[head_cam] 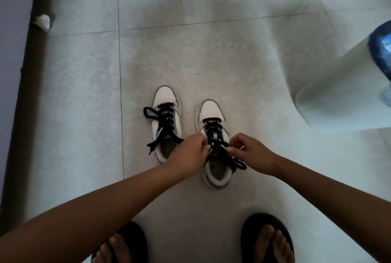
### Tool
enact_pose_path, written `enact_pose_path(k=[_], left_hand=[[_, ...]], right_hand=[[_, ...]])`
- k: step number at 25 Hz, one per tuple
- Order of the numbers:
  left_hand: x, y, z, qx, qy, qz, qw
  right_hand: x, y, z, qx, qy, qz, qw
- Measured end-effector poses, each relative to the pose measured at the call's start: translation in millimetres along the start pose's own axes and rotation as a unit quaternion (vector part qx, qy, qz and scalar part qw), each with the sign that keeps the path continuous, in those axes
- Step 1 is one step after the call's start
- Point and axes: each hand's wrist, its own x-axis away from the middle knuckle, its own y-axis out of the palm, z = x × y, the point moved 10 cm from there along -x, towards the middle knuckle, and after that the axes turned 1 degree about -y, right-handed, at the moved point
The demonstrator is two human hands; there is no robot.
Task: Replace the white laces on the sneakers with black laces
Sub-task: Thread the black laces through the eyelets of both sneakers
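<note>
Tiled floor (pixel 84 93), two sneakers (pixel 167 123), left hand (pixel 188 152) and right hand (pixel 251 155) pinching black laces (pixel 215 136)

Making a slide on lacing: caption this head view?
Both hands, left hand and right hand, pinch the black lace on the right sneaker; left sneaker already laced.

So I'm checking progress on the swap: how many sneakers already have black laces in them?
2. The left sneaker sits alone; the right sneaker has both hands at its laces. No white laces are visible.
</note>
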Motion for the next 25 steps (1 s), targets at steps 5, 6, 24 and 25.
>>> enact_pose_path(k=[5,6,24,25], left_hand=[[-3,5,-4,0.007,-0.023,-0.009,1.0],[-1,7,-2,-0.002,-0.017,-0.017,1.0],[26,25,2,0.183,0.029,0.071,0.98],[21,22,6,0.198,0.04,0.091,0.975]], right_hand=[[5,-6,-5,-0.021,0.0,0.048,0.999],[8,-5,-4,-0.013,0.007,0.048,0.999],[19,21,-80,0.435,-0.114,0.128,0.884],[16,21,-78,0.436,-0.107,0.121,0.886]])
